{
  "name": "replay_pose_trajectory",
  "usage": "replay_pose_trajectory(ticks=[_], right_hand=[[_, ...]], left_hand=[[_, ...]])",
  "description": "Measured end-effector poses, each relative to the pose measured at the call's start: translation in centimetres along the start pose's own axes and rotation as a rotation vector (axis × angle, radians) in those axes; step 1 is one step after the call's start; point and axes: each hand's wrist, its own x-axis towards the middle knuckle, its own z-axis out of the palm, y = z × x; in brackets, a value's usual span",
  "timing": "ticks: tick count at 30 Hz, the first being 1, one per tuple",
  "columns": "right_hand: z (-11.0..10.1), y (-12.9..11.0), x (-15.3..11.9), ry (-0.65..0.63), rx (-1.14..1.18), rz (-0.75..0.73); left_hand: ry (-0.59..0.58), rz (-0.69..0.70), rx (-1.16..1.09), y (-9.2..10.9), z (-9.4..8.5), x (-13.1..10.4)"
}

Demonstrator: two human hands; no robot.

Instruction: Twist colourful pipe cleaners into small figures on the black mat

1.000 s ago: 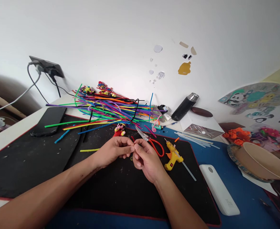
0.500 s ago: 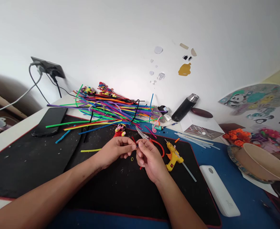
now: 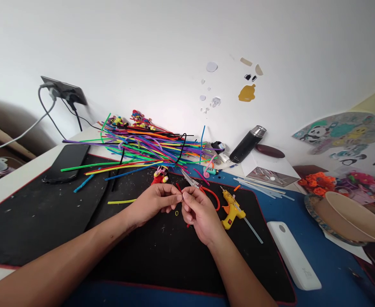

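Two pinches, left hand (image 3: 158, 199) and right hand (image 3: 200, 212), closed tip to tip on a small piece (image 3: 182, 196), mostly hidden, above the black mat (image 3: 149, 256); probably gripped from both sides for control. Near the right hand, scissors (image 3: 207, 189) and yellow glue gun (image 3: 233, 209), perhaps placed for easy reach.

This looks like a craft workspace, with pipe cleaners (image 3: 155, 147), scissors (image 3: 200, 186) and a glue gun (image 3: 233, 209).
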Motion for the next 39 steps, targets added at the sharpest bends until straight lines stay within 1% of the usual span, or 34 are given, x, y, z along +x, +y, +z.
replay_pose_trajectory(ticks=[15,18,22,25,28,31,34,39], right_hand=[[0.14,0.24,-0.19,-0.070,0.043,0.041],[0.20,0.25,-0.19,-0.063,0.041,0.036],[0.17,0.11,-0.10,-0.015,0.006,-0.012],[-0.07,-0.05,0.03,0.024,-0.073,-0.093],[-0.29,-0.18,0.03,0.036,-0.188,-0.180],[-0.34,-0.17,-0.09,0.035,-0.331,-0.256],[-0.31,-0.01,-0.19,0.072,-0.481,-0.323],[-0.26,0.13,-0.34,0.107,-0.613,-0.382]], left_hand=[[0.002,0.022,0.033,0.44,-0.12,-0.39],[0.007,0.019,0.020,0.39,-0.06,-0.32],[0.022,-0.006,-0.009,0.20,0.12,-0.09],[0.066,-0.022,-0.051,0.05,0.12,0.05],[0.110,-0.017,-0.095,-0.04,-0.05,0.11],[0.115,-0.013,-0.103,-0.07,-0.22,0.13],[0.110,-0.012,-0.053,0.00,-0.25,0.10],[0.115,-0.014,0.001,0.25,-0.17,0.06]])
